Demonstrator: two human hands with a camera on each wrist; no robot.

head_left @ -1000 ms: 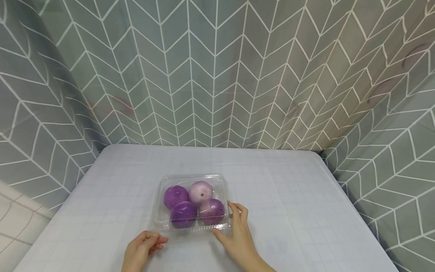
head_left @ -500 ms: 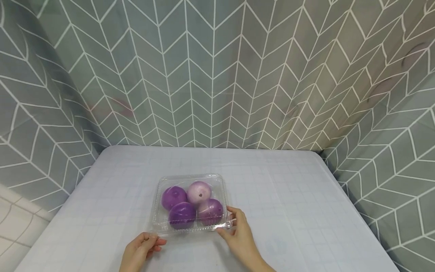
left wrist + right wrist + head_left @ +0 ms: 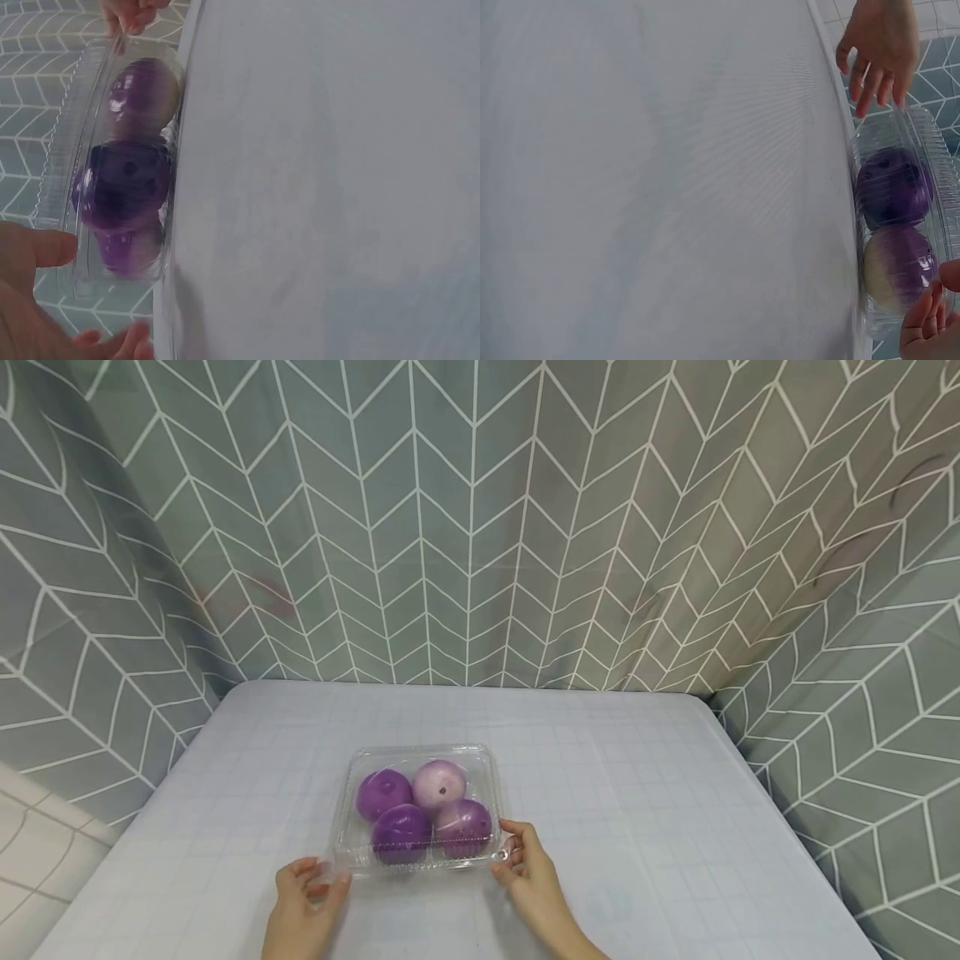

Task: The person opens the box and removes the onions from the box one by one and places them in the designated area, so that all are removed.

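Note:
A lidded clear plastic clamshell box (image 3: 358, 853) lies on the white-covered table, holding several round purple things that look like red onions (image 3: 402, 833); one of them is paler (image 3: 439, 783). At the box's front right corner my right hand (image 3: 536, 887) pinches the rim between thumb and fingers, as the right wrist view also shows. My left hand (image 3: 300, 906) is at the front left corner, fingers spread apart from the thumb. In the left wrist view its thumb (image 3: 56, 248) comes right up to the box's edge while the other fingers stay lower, away from it.
A white cloth covers the table (image 3: 637, 810). Grey curtains with a white chevron pattern (image 3: 495, 527) enclose the back and both sides. White tiles (image 3: 37, 843) show at the lower left.
The box has shifted slightly left. My right hand has closed in on its front right corner. My left hand reached the front left corner, and its fingers have since spread apart.

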